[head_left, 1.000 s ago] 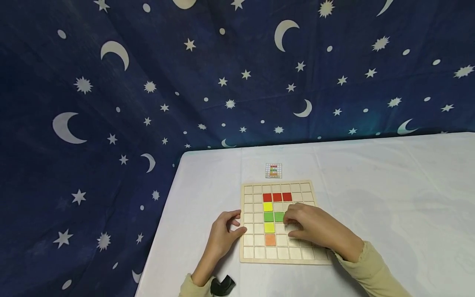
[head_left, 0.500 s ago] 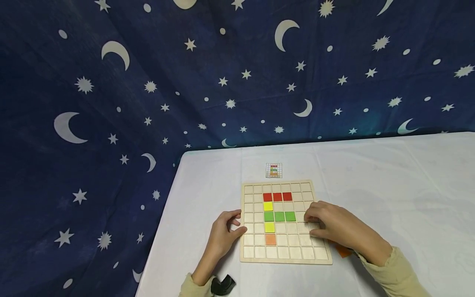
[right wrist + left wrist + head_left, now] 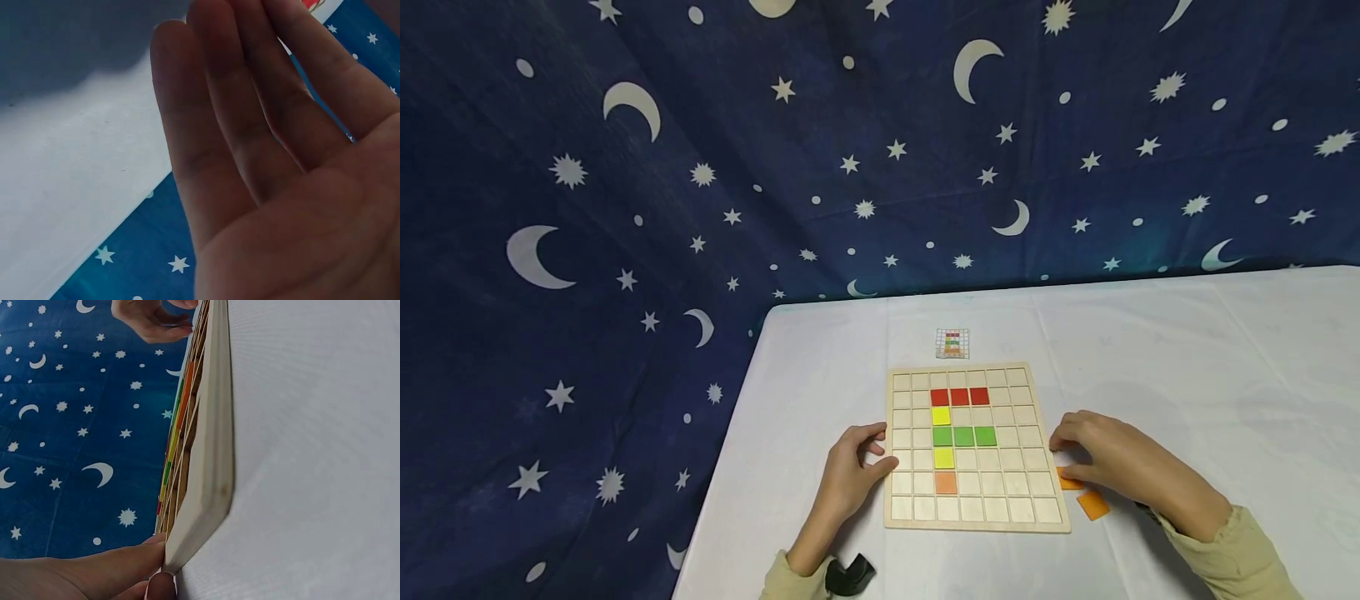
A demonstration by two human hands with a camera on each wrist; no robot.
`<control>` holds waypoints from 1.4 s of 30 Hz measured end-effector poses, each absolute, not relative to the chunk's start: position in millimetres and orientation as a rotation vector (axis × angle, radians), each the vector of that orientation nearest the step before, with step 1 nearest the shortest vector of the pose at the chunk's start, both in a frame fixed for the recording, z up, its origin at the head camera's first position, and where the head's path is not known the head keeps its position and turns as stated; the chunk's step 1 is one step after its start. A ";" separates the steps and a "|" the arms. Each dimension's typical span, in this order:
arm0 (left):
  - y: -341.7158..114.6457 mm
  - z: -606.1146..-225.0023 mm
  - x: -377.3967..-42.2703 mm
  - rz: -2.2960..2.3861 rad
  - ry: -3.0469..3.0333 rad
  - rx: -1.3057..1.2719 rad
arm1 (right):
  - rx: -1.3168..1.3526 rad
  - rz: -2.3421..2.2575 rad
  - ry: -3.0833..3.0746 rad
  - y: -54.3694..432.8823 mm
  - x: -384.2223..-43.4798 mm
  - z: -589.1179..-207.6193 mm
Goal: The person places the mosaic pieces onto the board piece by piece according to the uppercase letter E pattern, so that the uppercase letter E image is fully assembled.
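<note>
In the head view a square wooden grid board (image 3: 1000, 508) lies on the table, its cells partly filled with red (image 3: 959, 397), yellow (image 3: 943, 457), green (image 3: 964, 436) and orange (image 3: 946, 482) square tiles. My left hand (image 3: 850, 471) rests at its left edge, thumb and fingertips touching the rim; the left wrist view shows the board (image 3: 215, 444) edge-on with these fingers at its corner. Right of the board my right hand (image 3: 1108, 454) hovers low, its thumb by a loose orange tile (image 3: 1070, 478), partly hidden. Another orange tile (image 3: 1093, 504) lies just below. In the right wrist view the fingers (image 3: 225, 125) are loosely bent.
A small printed card (image 3: 952, 343) with a coloured grid pattern lies behind the board. A black object (image 3: 850, 576) is beside the left sleeve. White cloth (image 3: 1210, 367) covers the table, and a dark blue star-and-moon curtain (image 3: 880, 183) hangs behind and at the left.
My right hand has left a third green tile in the middle row and moved right, off the board, to the loose orange tiles. The left hand has stayed at the edge.
</note>
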State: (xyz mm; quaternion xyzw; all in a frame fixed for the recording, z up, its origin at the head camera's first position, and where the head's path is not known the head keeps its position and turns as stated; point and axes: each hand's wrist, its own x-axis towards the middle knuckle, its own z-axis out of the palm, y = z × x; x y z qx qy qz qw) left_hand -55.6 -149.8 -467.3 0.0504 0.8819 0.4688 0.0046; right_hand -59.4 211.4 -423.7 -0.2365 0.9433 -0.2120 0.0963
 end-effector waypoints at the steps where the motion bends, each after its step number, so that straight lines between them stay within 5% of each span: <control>1: -150.0 -467.3 -55.4 1.468 2.764 0.159 | -0.696 -0.627 2.789 212.2 -59.6 -424.9; 42: -149.2 -465.7 -54.7 1.448 2.753 0.134 | -0.751 -0.927 2.650 215.2 -57.0 -425.9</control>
